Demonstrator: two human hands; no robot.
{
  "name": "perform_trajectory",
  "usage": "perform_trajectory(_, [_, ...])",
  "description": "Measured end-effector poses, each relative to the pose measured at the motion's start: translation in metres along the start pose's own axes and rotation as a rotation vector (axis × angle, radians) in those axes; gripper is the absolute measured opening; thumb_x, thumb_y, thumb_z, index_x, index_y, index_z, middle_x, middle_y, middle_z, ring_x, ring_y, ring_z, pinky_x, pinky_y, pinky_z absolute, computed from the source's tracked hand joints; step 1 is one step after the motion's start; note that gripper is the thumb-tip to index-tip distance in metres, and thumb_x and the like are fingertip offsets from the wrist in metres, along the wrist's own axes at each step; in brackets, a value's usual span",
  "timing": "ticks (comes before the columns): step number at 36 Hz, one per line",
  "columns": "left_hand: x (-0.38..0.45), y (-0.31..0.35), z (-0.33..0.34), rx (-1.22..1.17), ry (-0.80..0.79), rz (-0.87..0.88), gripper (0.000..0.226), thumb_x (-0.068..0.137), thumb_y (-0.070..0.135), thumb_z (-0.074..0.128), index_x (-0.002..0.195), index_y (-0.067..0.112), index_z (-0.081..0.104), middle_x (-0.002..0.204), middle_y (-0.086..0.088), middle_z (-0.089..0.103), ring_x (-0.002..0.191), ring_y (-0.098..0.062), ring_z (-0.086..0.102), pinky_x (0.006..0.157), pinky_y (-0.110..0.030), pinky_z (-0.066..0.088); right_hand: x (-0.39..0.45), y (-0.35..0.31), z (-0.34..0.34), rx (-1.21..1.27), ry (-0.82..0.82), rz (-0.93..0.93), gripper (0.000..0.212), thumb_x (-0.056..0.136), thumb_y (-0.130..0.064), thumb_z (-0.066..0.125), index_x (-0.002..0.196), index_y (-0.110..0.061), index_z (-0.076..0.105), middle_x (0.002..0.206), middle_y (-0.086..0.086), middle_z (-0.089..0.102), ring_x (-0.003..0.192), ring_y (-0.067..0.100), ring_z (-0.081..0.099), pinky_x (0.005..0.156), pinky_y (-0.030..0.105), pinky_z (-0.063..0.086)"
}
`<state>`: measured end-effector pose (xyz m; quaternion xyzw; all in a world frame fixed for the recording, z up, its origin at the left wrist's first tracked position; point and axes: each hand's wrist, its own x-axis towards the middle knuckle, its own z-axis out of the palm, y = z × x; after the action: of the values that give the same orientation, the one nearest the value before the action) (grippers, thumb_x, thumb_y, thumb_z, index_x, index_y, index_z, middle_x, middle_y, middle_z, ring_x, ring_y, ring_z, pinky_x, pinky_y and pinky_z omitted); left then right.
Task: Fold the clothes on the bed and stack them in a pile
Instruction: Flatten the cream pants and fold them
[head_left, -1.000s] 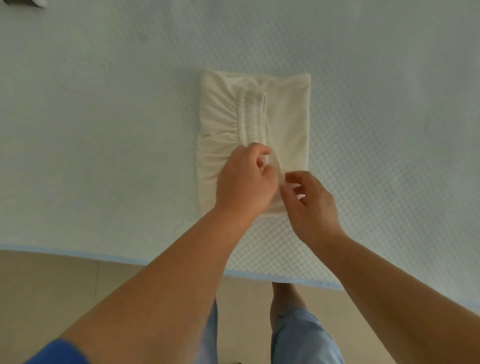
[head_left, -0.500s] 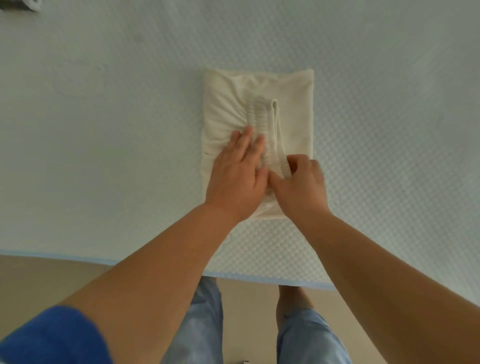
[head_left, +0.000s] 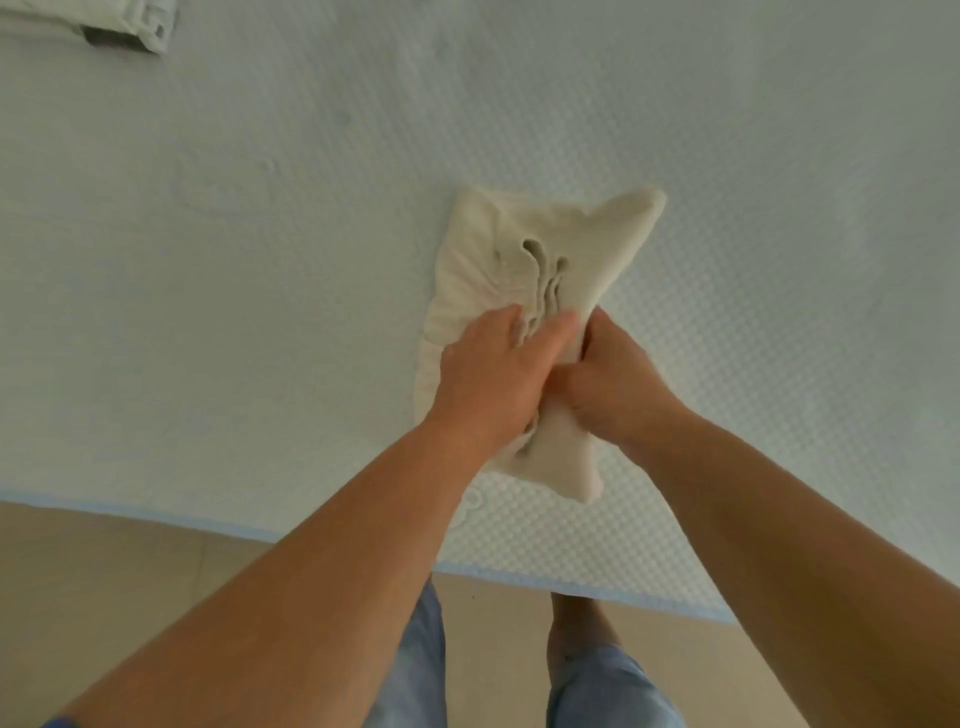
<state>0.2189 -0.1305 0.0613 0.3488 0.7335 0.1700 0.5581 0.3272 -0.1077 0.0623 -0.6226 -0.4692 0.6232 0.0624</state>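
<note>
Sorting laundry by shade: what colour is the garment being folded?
Cream, plain, no pattern; garment shows in the head view.

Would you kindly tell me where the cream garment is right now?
In the head view the cream garment lies on the bed right of centre, near its front edge, gripped by the left hand and right hand.

The cream garment (head_left: 524, 270) is soft matt cloth, kind of thick like jersey, with a gathered ribbed band bunched down the middle. The bed (head_left: 260, 260) cover is pale blue-white fabric with a quilted, dimpled waffle texture, no shine. Floor (head_left: 130, 571) looks like smooth beige tile. The jeans (head_left: 608, 686) are faded light blue denim.
</note>
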Motion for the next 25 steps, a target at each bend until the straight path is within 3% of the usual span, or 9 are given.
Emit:
perform_trajectory(3, [-0.008, 0.007, -0.031, -0.327, -0.063, -0.166, 0.070, 0.053, 0.077, 0.051, 0.105, 0.031, 0.063, 0.086, 0.007, 0.067, 0.068, -0.014, 0.063, 0.051, -0.027, 0.045, -0.010, -0.032, 0.032, -0.337, 0.044, -0.172, 0.049, 0.088, -0.026, 0.057, 0.133, -0.022, 0.038, 0.092, -0.010, 0.064, 0.074, 0.003, 0.062, 0.058, 0.018, 0.051])
perform_trajectory(6, [-0.006, -0.009, -0.074, -0.643, -0.166, -0.180, 0.048, 0.061, 0.060, 0.070, 0.084, 0.018, 0.072, 0.075, 0.000, 0.072, 0.071, -0.013, 0.070, 0.061, -0.026, 0.054, -0.018, -0.062, 0.070, -0.465, -0.013, -0.293, 0.068, 0.087, -0.018, 0.054, 0.145, -0.014, 0.020, 0.100, 0.004, 0.065, 0.087, 0.020, 0.066, 0.076, 0.036, 0.055])
perform_trajectory(9, [-0.002, -0.042, -0.118, -0.794, -0.197, -0.188, 0.041, 0.061, 0.052, 0.071, 0.055, 0.012, 0.063, 0.063, -0.007, 0.060, 0.068, -0.015, 0.062, 0.070, -0.022, 0.050, -0.012, -0.084, 0.111, -0.456, -0.140, -0.295, 0.059, 0.081, -0.017, 0.060, 0.134, -0.015, 0.032, 0.096, 0.001, 0.061, 0.086, 0.021, 0.063, 0.073, 0.034, 0.053])
perform_trajectory(11, [0.004, -0.067, -0.142, -0.839, -0.155, -0.280, 0.052, 0.059, 0.052, 0.073, 0.083, 0.008, 0.058, 0.084, -0.013, 0.053, 0.082, -0.026, 0.055, 0.078, -0.032, 0.045, -0.005, -0.091, 0.138, -0.425, -0.249, -0.238, 0.048, 0.081, -0.022, 0.062, 0.124, -0.019, 0.041, 0.097, -0.002, 0.059, 0.089, 0.019, 0.060, 0.076, 0.032, 0.051])
perform_trajectory(14, [0.012, -0.106, -0.168, -0.819, -0.043, -0.394, 0.033, 0.072, 0.044, 0.068, 0.081, 0.012, 0.065, 0.072, -0.004, 0.067, 0.067, -0.020, 0.065, 0.065, -0.030, 0.051, 0.003, -0.084, 0.169, -0.342, -0.305, -0.159, 0.052, 0.086, -0.030, 0.060, 0.134, -0.027, 0.043, 0.106, -0.013, 0.053, 0.098, 0.009, 0.054, 0.077, 0.016, 0.042])
perform_trajectory(17, [0.016, -0.130, -0.180, -0.823, -0.022, -0.451, 0.024, 0.084, 0.035, 0.064, 0.094, 0.014, 0.069, 0.089, -0.006, 0.073, 0.079, -0.022, 0.070, 0.068, -0.033, 0.052, 0.004, -0.067, 0.178, -0.347, -0.019, -0.195, 0.044, 0.086, -0.031, 0.060, 0.129, -0.026, 0.049, 0.115, -0.013, 0.048, 0.104, 0.007, 0.049, 0.080, 0.014, 0.036])
perform_trajectory(20, [0.018, -0.134, -0.181, -0.850, -0.073, -0.428, 0.020, 0.083, 0.026, 0.065, 0.097, 0.013, 0.068, 0.092, -0.008, 0.074, 0.080, -0.021, 0.071, 0.064, -0.031, 0.057, 0.006, -0.048, 0.167, -0.321, 0.275, -0.078, 0.053, 0.083, -0.032, 0.062, 0.132, -0.022, 0.043, 0.132, -0.005, 0.038, 0.122, 0.015, 0.039, 0.102, 0.035, 0.037])
perform_trajectory(22, [0.018, -0.134, -0.179, -0.787, -0.101, -0.367, 0.017, 0.082, 0.017, 0.066, 0.099, 0.015, 0.067, 0.092, -0.008, 0.073, 0.081, -0.022, 0.070, 0.069, -0.033, 0.057, 0.010, -0.041, 0.157, -0.261, 0.335, 0.090, 0.063, 0.082, -0.036, 0.064, 0.137, -0.019, 0.037, 0.136, -0.001, 0.036, 0.125, 0.019, 0.038, 0.104, 0.039, 0.035])
perform_trajectory(25, [0.017, -0.135, -0.178, -0.727, -0.097, -0.313, 0.027, 0.079, 0.007, 0.068, 0.105, 0.016, 0.064, 0.101, -0.010, 0.070, 0.091, -0.027, 0.067, 0.082, -0.040, 0.054, 0.020, -0.035, 0.148, -0.071, 0.271, 0.294, 0.069, 0.081, -0.046, 0.064, 0.138, -0.017, 0.038, 0.125, -0.001, 0.051, 0.106, 0.018, 0.050, 0.087, 0.034, 0.040])
